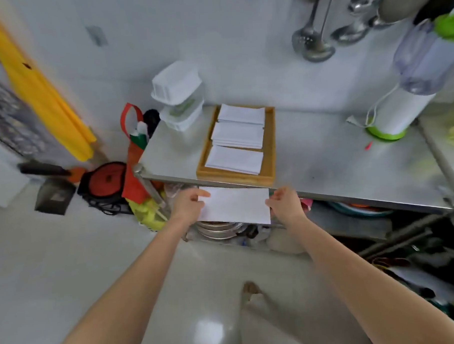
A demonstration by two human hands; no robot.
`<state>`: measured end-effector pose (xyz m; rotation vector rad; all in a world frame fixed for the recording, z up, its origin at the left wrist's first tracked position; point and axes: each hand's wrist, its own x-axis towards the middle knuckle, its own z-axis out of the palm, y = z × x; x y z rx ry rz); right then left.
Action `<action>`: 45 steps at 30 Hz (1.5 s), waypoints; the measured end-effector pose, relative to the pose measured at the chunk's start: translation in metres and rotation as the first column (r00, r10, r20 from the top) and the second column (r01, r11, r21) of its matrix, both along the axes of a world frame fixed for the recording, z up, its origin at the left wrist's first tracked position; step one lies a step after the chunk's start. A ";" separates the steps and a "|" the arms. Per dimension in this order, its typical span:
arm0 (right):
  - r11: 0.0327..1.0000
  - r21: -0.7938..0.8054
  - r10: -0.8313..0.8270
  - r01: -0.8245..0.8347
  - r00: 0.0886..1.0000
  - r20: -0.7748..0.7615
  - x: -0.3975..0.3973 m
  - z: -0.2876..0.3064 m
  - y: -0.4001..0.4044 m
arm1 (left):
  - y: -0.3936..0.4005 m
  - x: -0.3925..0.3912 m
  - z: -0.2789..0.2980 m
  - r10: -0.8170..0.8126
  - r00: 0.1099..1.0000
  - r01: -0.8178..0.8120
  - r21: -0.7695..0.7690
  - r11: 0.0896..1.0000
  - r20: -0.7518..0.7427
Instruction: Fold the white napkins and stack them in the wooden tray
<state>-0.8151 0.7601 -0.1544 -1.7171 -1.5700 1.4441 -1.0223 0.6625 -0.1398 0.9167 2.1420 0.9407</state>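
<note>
The head camera looks down past two bare forearms toward a stainless steel table [337, 167]. At the centre of the frame, a person holds a folded white rectangular napkin [235, 205] in the air just in front of the table's near edge, not resting on it. The left hand [188, 206], at nine o'clock from the napkin, pinches its left edge between thumb and curled fingers. The right hand [284, 203], at three o'clock, pinches its right edge the same way. At twelve o'clock from the held napkin, a shallow rectangular wooden tray [270, 144] sits on the table. Inside it lie three stacks of folded white napkins [238, 135], arranged in a row from near to far. At two o'clock stands a white and green blender [400, 112]; at eleven o'clock, stacked white plastic containers [178, 96].
</note>
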 end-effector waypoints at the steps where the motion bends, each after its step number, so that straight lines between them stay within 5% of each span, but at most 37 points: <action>1: 1.000 0.013 0.020 -0.020 1.000 0.017 -0.011 -0.001 0.018 | 0.016 -0.011 -0.001 0.004 1.000 -0.004 -0.005 1.000 -0.018; 5: 0.986 0.111 0.116 -0.126 0.988 0.098 -0.045 0.004 0.081 | 0.085 -0.045 0.005 -0.070 0.995 0.066 -0.054 0.996 -0.076; 13: 0.978 0.199 0.031 -0.065 0.985 0.168 -0.085 -0.008 0.146 | 0.179 -0.077 -0.007 -0.280 0.947 0.266 -0.102 0.958 -0.160; 20: 0.966 0.228 0.028 -0.124 0.923 0.384 -0.109 -0.028 0.154 | 0.203 -0.100 -0.031 -0.539 0.806 0.473 -0.282 0.835 -0.245; 28: 0.881 0.224 0.126 -0.416 0.663 0.738 -0.117 -0.042 0.138 | 0.219 -0.115 -0.035 -0.740 0.376 0.575 -0.485 0.659 -0.559; 32: 0.911 0.341 -0.042 -0.231 0.772 0.634 -0.093 -0.027 0.125 | 0.232 -0.089 -0.008 -0.779 0.174 0.704 -0.477 0.526 -0.602; 35: 0.957 0.277 -0.103 -0.084 0.797 0.596 -0.047 -0.019 0.101 | 0.237 -0.039 0.008 -0.847 0.078 0.810 -0.462 0.362 -0.526; 37: 0.976 0.218 -0.137 0.007 0.797 0.588 -0.004 -0.013 0.075 | 0.235 0.008 0.013 -0.858 -0.065 0.842 -0.489 0.226 -0.509; 41: 0.967 0.150 -0.253 0.205 0.720 0.646 0.095 -0.004 -0.014 | 0.200 0.124 0.022 -0.756 -0.397 0.815 -0.579 -0.029 -0.520; 45: 0.836 0.147 -0.474 0.528 0.561 0.679 0.199 -0.003 -0.156 | 0.114 0.261 0.030 -0.533 -0.674 0.716 -0.630 -0.301 -0.511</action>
